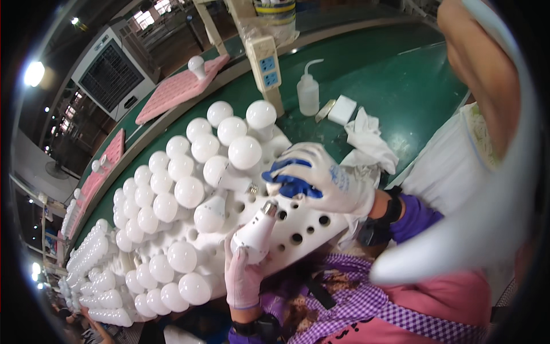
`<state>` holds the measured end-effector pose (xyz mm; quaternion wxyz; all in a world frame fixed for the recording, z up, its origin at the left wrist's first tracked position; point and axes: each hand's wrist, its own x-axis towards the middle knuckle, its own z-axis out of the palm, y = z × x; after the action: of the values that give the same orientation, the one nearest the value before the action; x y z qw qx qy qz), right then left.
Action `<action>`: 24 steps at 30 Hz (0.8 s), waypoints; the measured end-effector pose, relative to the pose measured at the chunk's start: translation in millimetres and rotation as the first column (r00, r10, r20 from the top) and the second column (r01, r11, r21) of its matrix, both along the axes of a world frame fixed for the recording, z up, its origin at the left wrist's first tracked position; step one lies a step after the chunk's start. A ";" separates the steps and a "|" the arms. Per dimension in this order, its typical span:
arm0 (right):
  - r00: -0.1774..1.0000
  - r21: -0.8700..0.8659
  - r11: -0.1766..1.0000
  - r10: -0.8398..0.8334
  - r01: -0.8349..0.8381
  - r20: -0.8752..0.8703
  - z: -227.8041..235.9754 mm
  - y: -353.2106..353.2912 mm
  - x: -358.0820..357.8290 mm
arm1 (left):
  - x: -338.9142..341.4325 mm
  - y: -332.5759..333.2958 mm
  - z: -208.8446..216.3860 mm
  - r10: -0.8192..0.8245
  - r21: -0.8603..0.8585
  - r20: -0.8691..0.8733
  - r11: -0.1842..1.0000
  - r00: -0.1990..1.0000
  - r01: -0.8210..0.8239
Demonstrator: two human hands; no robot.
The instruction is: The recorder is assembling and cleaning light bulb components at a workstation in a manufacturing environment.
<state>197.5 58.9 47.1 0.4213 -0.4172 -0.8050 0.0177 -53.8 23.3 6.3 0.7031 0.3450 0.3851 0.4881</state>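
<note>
My left hand (242, 275), in a whitish glove, is closed around the white body of an LED bulb (254, 232), its metal cap tilted up. My right hand (321, 179) wears a white glove with blue-coated fingers. Its fingers are curled together just above that cap; anything inside them is hidden. Beside its fingertips, a round-headed bulb (229, 178) lies tilted with its screw base toward the hand. Another bulb (210, 215) leans head-down close by. Beneath both hands is a white foam tray (303, 221) with round holes.
Rows of white bulbs (189, 192) fill trays to the left. On the green table (395, 74) are a squeeze bottle (308, 94), a small white box (342, 110) and a crumpled cloth (372, 140). A socket post (265, 66) rises behind; pink trays (177, 92) lie beyond. A co-worker's arm (481, 63) shows upper right.
</note>
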 end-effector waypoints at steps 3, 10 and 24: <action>0.992 -0.024 0.992 -0.122 0.122 -0.016 6.9 -16.5 3.6 | -5.9 2.5 -1.0 -0.071 -0.046 0.113 0.996 0.991 0.077; 0.983 -0.178 0.979 -0.126 0.102 -0.130 9.3 -26.4 -2.8 | -9.2 5.8 -5.7 -0.027 -0.126 0.170 0.991 0.985 0.048; 0.913 0.065 0.922 -0.364 0.381 -0.182 -22.6 7.4 11.3 | -9.5 9.9 -11.7 -0.038 -0.091 0.186 0.994 0.982 0.055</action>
<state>208.8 66.3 24.6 0.5030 -0.5386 -0.6725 -0.0679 -63.3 33.1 -5.4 0.7626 0.2733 0.3332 0.4823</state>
